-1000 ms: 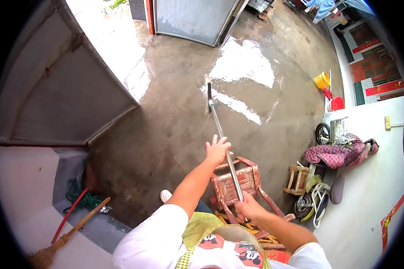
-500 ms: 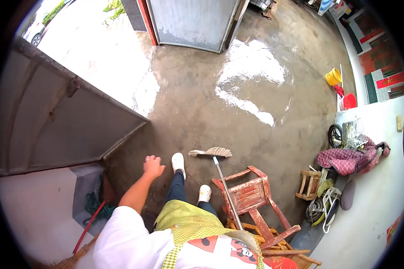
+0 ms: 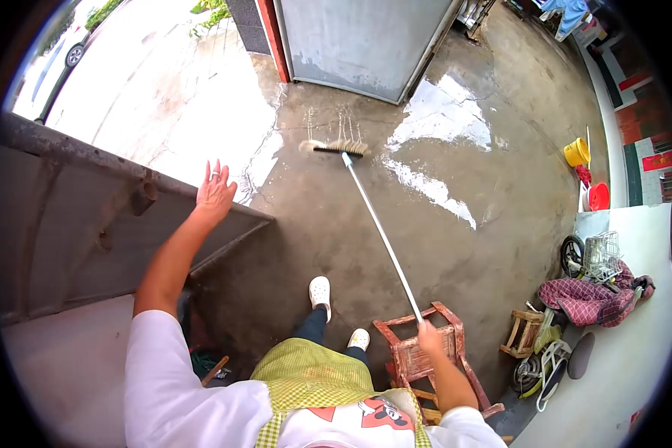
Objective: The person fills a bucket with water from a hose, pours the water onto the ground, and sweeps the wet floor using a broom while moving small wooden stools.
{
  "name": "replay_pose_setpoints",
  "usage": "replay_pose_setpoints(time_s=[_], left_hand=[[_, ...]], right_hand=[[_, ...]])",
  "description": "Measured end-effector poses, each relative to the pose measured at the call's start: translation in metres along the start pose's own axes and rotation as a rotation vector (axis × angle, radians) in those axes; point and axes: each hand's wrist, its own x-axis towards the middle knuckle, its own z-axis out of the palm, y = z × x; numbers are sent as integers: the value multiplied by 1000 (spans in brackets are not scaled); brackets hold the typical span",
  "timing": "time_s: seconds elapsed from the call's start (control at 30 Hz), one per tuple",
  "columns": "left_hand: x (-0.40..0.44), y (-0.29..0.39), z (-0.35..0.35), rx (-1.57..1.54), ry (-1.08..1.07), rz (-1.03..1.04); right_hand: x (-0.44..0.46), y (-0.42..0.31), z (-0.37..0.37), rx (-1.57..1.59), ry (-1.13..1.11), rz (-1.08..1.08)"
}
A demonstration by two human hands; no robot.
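A push broom (image 3: 381,233) with a pale metal handle reaches away from me. Its bristled head rests on the wet concrete floor, with water streaks beyond it. My right hand (image 3: 428,339) is wrapped round the near part of the handle, above a worn red wooden chair (image 3: 420,360). Out to the left, my left hand (image 3: 216,196) has its fingers spread, a ring on one of them, and holds nothing. Behind it in view is the upper edge of a grey metal gate leaf (image 3: 89,216); I cannot tell whether they touch.
Another gate leaf (image 3: 358,48) stands ahead. Along the right wall are a yellow bucket (image 3: 576,152), a red bucket (image 3: 598,196), a small wooden stool (image 3: 523,333) and a bike with a wire basket (image 3: 601,255) and a quilted cover (image 3: 586,300). Bright puddles (image 3: 440,119) lie on the floor.
The broom head has moved forward, away from my feet. My right hand has come into view on its handle. My left hand has risen up and leftward, its fingers spreading.
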Motion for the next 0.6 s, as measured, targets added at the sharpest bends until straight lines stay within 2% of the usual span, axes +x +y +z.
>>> replay_pose_setpoints(time_s=[0.03, 0.1, 0.13, 0.2, 0.3, 0.4, 0.43, 0.47, 0.53, 0.6], left_hand=[[8, -8, 6, -15, 2, -3], [19, -17, 18, 108, -256, -66], [21, -19, 19, 94, -262, -77], [17, -27, 18, -133, -397, -123], [15, -29, 25, -156, -366, -148], [7, -21, 1, -219, -429, -175], [1, -19, 0, -148, -244, -144], [-10, -14, 0, -78, -68, -123], [-26, -10, -9, -148, -40, -102], [-49, 0, -13, -291, 136, -18]], right_hand=[[-54, 16, -17, -45, 9, 38], [-138, 81, -29, -78, -38, 109], [-174, 74, -49, -161, -101, 168], [-213, 49, -73, -409, -126, 363], [-161, 37, -67, -334, -116, 207], [-1, -38, -14, -262, -165, 18], [57, -91, 0, -265, -152, -69], [107, -147, 12, -247, -165, -7], [154, -255, 14, -170, -123, -60], [163, -282, 12, -154, -118, -114]])
